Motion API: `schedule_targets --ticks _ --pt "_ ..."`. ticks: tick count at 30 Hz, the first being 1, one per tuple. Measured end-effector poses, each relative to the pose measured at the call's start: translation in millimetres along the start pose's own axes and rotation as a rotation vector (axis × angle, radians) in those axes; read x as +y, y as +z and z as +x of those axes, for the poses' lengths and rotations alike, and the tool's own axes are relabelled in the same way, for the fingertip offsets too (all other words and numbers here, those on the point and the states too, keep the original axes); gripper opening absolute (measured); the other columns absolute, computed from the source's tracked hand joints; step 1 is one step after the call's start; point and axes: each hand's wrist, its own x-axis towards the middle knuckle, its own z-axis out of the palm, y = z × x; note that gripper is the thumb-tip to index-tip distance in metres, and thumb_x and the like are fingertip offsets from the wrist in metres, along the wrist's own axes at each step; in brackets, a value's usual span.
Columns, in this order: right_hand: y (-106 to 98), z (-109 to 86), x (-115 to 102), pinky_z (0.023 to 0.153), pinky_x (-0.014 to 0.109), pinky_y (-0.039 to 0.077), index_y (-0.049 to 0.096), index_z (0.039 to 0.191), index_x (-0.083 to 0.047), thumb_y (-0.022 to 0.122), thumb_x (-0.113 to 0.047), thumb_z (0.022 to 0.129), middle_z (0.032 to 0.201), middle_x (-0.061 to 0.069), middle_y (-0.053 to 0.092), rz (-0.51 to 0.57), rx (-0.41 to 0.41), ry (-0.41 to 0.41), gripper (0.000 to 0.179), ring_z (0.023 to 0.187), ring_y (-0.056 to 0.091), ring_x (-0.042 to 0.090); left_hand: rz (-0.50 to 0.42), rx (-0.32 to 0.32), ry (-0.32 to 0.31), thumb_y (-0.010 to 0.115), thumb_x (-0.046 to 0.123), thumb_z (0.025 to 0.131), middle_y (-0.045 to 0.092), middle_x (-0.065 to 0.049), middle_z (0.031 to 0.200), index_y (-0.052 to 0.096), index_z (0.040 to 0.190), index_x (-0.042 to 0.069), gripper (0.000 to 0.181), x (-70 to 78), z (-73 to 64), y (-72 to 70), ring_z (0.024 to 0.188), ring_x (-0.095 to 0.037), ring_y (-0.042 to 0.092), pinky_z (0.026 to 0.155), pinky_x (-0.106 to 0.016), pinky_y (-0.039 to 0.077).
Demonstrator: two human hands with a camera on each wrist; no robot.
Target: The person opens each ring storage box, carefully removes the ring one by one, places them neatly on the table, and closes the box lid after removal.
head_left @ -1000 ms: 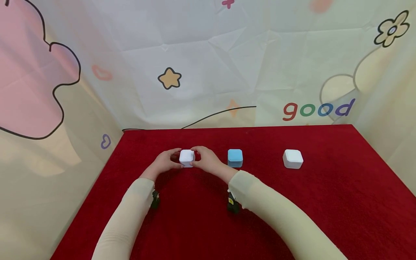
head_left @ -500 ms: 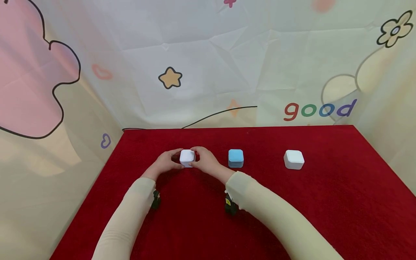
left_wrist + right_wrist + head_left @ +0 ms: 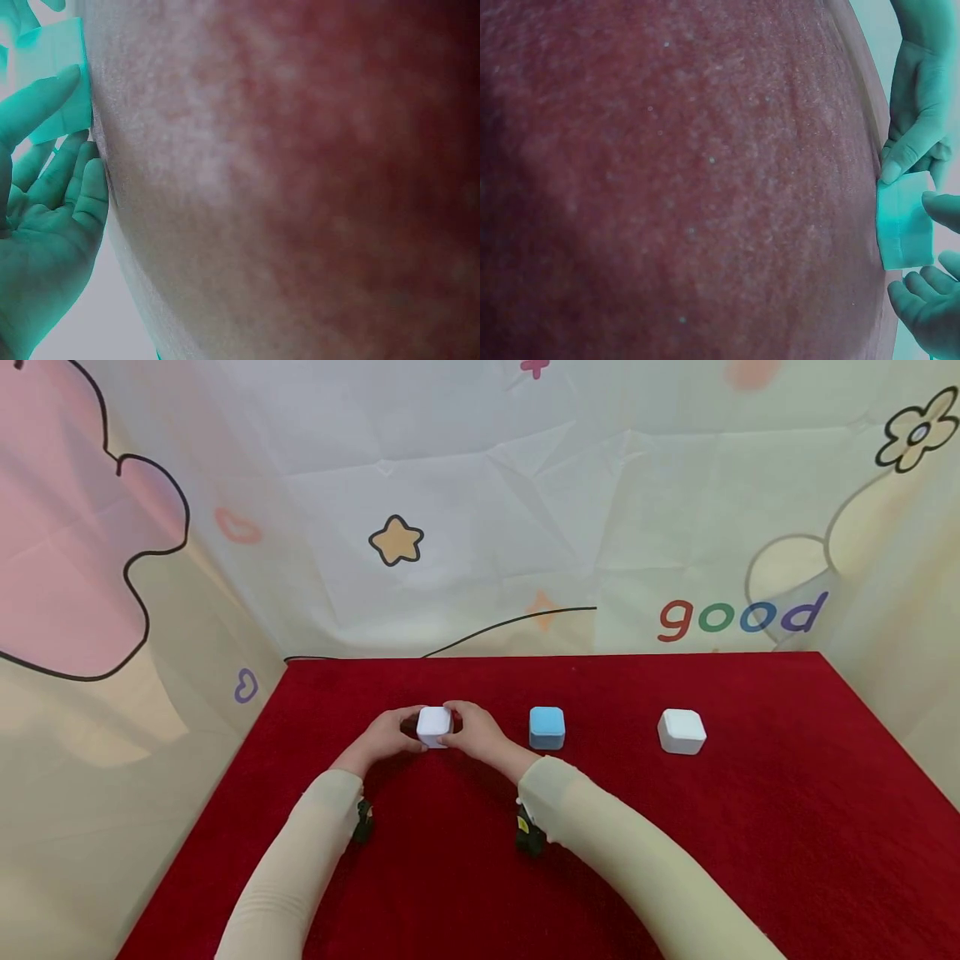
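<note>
A small white box with rounded corners sits on the red cloth, left of the middle. My left hand holds its left side, thumb in front and fingers behind. From the other side my right hand pinches it the same way, thumb at the front right corner. In the left wrist view the box looks greenish, with my left thumb across its face. The right wrist view shows the box between both hands, a faint seam along it.
A light blue box stands just right of my right hand. Farther right is another white box. A printed curtain hangs behind the table and along both sides.
The hands keep their hold on the white box. The whole head view has shifted slightly to the right and down; my right sleeve has drawn a little toward the left.
</note>
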Motion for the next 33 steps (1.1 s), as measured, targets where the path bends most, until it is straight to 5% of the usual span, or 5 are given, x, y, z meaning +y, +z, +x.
schedule_targets --ticks 12,23,33 --pt "1.5 3.0 2.1 0.112 0.046 0.049 0.05 0.148 0.0 0.073 -0.012 0.094 0.147 0.019 0.057 0.036 -0.004 0.019 0.06 0.128 0.058 0.032 -0.052 -0.013 -0.049 0.075 0.006 0.088 0.059 -0.022 0.145 0.052 0.148 0.003 0.065 -2.4 2.1 0.0 0.13 -0.036 0.055 0.111 -0.051 0.048" --pt "4.0 5.5 5.8 0.118 0.047 0.044 0.049 0.15 -0.002 0.072 -0.012 0.095 0.154 0.017 0.053 0.04 -0.013 0.006 0.061 0.138 0.054 0.033 -0.014 -0.013 -0.035 0.076 0.006 0.087 0.059 -0.023 0.145 0.053 0.147 0.001 0.065 0.8 1.6 1.1 0.132 -0.038 0.054 0.114 -0.052 0.046" --pt "8.5 2.5 6.8 0.116 0.047 0.046 0.052 0.147 0.0 0.072 -0.012 0.094 0.152 0.018 0.055 -0.02 0.027 -0.029 0.058 0.139 0.054 0.033 -0.01 -0.009 -0.096 0.076 0.007 0.088 0.052 -0.022 0.153 0.049 0.151 0.002 0.068 0.6 2.3 2.8 0.142 -0.039 0.047 0.12 -0.055 0.039"
